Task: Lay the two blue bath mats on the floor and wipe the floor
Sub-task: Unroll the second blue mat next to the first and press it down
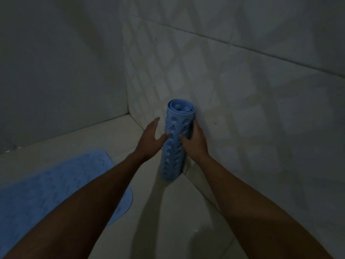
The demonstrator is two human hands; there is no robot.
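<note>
A rolled blue bath mat [175, 128] with round suction cups and small holes stands upright against the tiled wall at the floor's right edge. My right hand [194, 139] is wrapped around its right side, fingers closed on the roll. My left hand [152, 140] is beside the roll on the left, fingers spread, thumb touching the roll's surface. A second blue bath mat [56, 184] lies flat and unrolled on the floor at the lower left, partly hidden by my left forearm.
The room is dim. Pale floor tiles [168, 221] run between the flat mat and the patterned tiled wall [242, 90] on the right. A plain wall [56, 71] closes the left; both meet in a corner behind the roll.
</note>
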